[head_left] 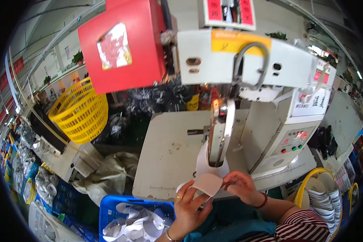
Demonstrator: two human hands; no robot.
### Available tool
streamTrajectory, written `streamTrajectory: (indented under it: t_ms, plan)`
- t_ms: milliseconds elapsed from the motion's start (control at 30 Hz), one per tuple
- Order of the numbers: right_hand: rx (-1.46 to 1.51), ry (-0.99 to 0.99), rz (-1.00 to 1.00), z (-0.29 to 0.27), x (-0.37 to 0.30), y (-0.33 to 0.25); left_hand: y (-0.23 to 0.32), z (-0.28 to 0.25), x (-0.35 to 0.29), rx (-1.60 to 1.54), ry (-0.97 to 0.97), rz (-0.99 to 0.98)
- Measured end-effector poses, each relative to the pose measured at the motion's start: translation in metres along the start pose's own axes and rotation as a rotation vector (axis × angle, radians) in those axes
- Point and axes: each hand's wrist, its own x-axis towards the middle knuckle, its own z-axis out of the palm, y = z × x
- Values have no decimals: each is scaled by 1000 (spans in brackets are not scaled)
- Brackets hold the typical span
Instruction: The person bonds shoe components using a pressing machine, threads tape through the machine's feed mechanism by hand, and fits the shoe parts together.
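Held a small white shoe piece [207, 183] between both hands, right at the near edge of the pale machine table [169, 153]. Sat at six o'clock from the shiny metal arm [220, 133] of the grey machine [270, 101], with its top tucked up against that arm. Left hand [189, 209] came up from five o'clock of the blue bin [109, 207], fingers curled and pinched shut on the piece's lower left side, with a gold ring on one finger. Right hand [242, 186] lay at three o'clock of the piece, fingers bent together and pressed onto its right edge, a red bead band at the wrist. Found lots of bare table at ten and eleven o'clock of the piece. Had little room at three o'clock, where the machine's body with its red and green buttons [292, 147] stood close. Showed a big red box [123, 46] hanging high at eleven o'clock. Kept more white cut pieces piled in the blue bin at eight o'clock, below the table edge. Stood a yellow basket [80, 111] far off at ten o'clock, and another yellow basket of stacked white pieces [322, 197] at three o'clock, low on the right.
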Motion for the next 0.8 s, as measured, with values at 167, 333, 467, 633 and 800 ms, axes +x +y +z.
streamTrajectory:
  t_ms: [167,333,467,633,800]
  plan:
    - [178,58,87,2,-3,12,12,10,-7,98,15,66]
    - [121,103,65,-6,-3,11,20,13,0,38,15,118]
    - [227,151,75,-10,-6,10,17,18,-2,34,-55,132]
    - [199,152,90,-8,-7,6,13,24,-7,-52,-97,115]
    - [118,124,104,0,-5,-4,9,24,-13,-82,-168,125]
